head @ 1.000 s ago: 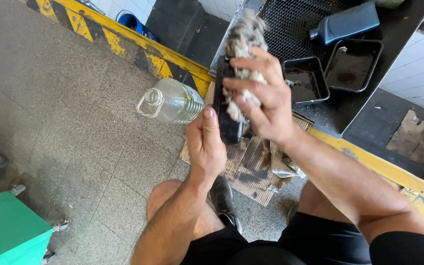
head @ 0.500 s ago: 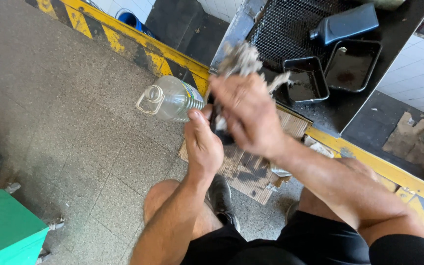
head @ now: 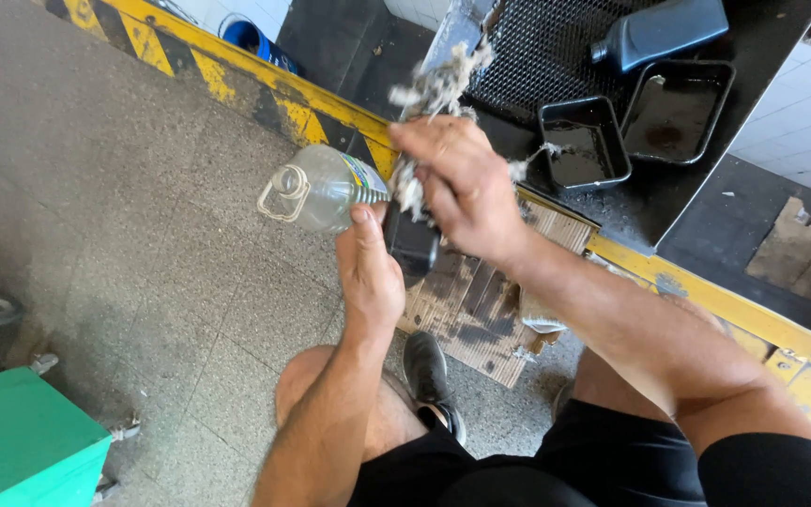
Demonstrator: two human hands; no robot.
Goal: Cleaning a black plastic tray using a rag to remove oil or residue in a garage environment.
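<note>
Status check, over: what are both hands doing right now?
Left hand grips a small black part. Right hand presses a grey rag wad onto it. Clear plastic jug lies on the floor just beyond; nothing blocks.

Tiled floor (head: 143, 216): clear bottle (head: 323, 188) (on side), stained cardboard (head: 481, 300).

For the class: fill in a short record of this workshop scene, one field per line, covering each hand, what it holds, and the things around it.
Left hand: left hand grips a small black part, thumb up.
Right hand: right hand presses a wad of grey cotton waste onto the part.
Behind the hands: clear plastic bottle lying on its side on the floor.
Under the hands: oil-stained cardboard.
Bench: two black trays, dark oil in them; a grey oil bottle on black mesh.
Lower left: green cart.
</note>
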